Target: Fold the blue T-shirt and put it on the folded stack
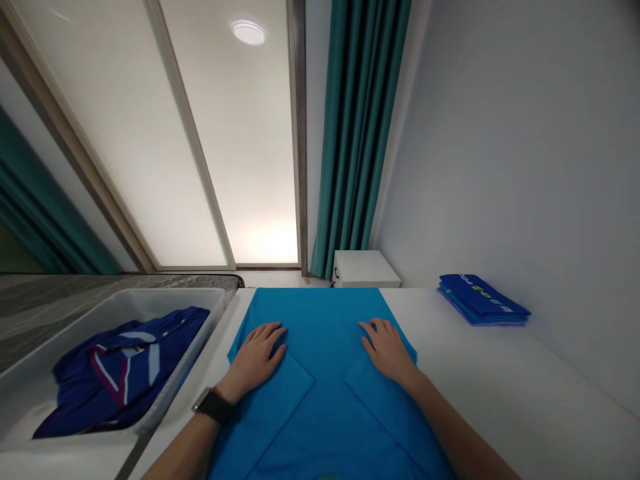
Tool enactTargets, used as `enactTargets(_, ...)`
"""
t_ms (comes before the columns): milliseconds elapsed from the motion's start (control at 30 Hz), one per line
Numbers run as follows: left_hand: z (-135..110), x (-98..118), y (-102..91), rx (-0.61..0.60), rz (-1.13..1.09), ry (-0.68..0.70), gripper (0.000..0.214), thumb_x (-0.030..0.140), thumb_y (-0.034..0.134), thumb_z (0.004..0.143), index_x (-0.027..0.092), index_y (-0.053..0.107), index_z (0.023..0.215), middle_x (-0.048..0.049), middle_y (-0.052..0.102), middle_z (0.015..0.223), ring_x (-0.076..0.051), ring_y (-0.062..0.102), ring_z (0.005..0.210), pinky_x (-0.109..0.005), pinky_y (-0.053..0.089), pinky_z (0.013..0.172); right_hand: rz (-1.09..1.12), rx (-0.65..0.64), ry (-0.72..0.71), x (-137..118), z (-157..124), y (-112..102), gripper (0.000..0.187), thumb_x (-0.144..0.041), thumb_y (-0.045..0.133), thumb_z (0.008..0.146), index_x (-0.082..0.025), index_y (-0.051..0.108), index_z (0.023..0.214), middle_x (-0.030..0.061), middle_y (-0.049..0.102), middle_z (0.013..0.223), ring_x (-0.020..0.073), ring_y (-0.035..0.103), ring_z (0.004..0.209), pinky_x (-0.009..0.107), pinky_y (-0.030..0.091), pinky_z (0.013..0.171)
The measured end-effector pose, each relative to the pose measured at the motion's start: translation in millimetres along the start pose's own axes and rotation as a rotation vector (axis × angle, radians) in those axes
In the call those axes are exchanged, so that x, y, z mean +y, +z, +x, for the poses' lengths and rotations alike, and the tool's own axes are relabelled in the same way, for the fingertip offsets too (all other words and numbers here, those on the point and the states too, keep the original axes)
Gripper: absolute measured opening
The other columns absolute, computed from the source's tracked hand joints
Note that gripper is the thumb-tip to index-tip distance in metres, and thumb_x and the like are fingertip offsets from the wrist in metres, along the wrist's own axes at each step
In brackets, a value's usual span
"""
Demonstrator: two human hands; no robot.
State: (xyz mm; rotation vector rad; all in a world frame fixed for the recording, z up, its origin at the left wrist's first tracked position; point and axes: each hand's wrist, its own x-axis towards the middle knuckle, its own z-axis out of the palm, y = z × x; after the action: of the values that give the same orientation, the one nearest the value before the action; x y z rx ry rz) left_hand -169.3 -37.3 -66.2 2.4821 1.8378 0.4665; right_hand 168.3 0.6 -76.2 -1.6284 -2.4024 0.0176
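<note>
A bright blue shirt (325, 413) lies spread on the white table, its two sleeves turned inward over the body. My left hand (257, 357) rests on the shirt's left side at the upper end of one sleeve, fingers apart and palm down. On the opposite side, my right hand (385, 347) lies on the cloth near the other folded sleeve, its fingers slightly bent and spread. Neither hand grasps the fabric. The shirt's near end runs out of the bottom of the view. A dark watch is on my left wrist.
At the left stands a white plastic bin (210, 307) holding dark blue garments (135, 367) with white and red trim. A stack of folded blue clothes (480, 300) lies at the right of the table (500, 393), by the wall. Beyond the table is a white cabinet (367, 267).
</note>
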Motion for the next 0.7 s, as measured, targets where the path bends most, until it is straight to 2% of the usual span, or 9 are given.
enactTargets(200,-2.0,-1.0,-3.5,-0.019,-0.028,-0.010,0.041,0.040,0.042,0.096,0.023,0.059,0.130,-0.0065,0.056,0.139,-0.025,0.049,0.129,-0.043,0.037,0.112,0.060,-0.037,-0.025,10.6,-3.7,1.5,0.047,-0.039,0.031,0.099,-0.022,0.055,0.135,0.0108,0.054,0.132,0.0256,0.046,0.122,0.040,0.038,0.104)
enactTargets(467,0.2,-1.5,-17.0,0.042,-0.025,-0.051,0.039,0.035,0.044,0.095,0.020,0.060,0.127,-0.0085,0.059,0.133,-0.025,0.051,0.126,-0.043,0.038,0.110,0.071,-0.034,-0.032,12.2,-6.9,5.2,0.049,-0.042,0.030,0.098,-0.022,0.055,0.136,0.0110,0.054,0.135,0.0268,0.045,0.126,0.043,0.036,0.107)
enactTargets(567,9.5,-3.8,-22.3,0.042,-0.004,-0.082,0.039,0.036,0.043,0.096,0.021,0.059,0.128,-0.0084,0.059,0.133,-0.025,0.051,0.125,-0.043,0.038,0.109,0.083,-0.041,-0.021,13.3,-6.7,8.1,0.050,-0.043,0.032,0.097,-0.022,0.055,0.136,0.0113,0.054,0.136,0.0278,0.044,0.127,0.045,0.036,0.107)
enactTargets(700,40.1,-16.7,-24.5,-0.001,0.008,-0.144,0.039,0.030,0.037,0.097,0.019,0.059,0.127,-0.0090,0.062,0.127,-0.024,0.056,0.119,-0.040,0.042,0.103,0.089,-0.015,-0.023,15.3,-7.3,13.3,0.049,-0.044,0.032,0.097,-0.024,0.056,0.135,0.0109,0.055,0.135,0.0283,0.045,0.127,0.046,0.037,0.107)
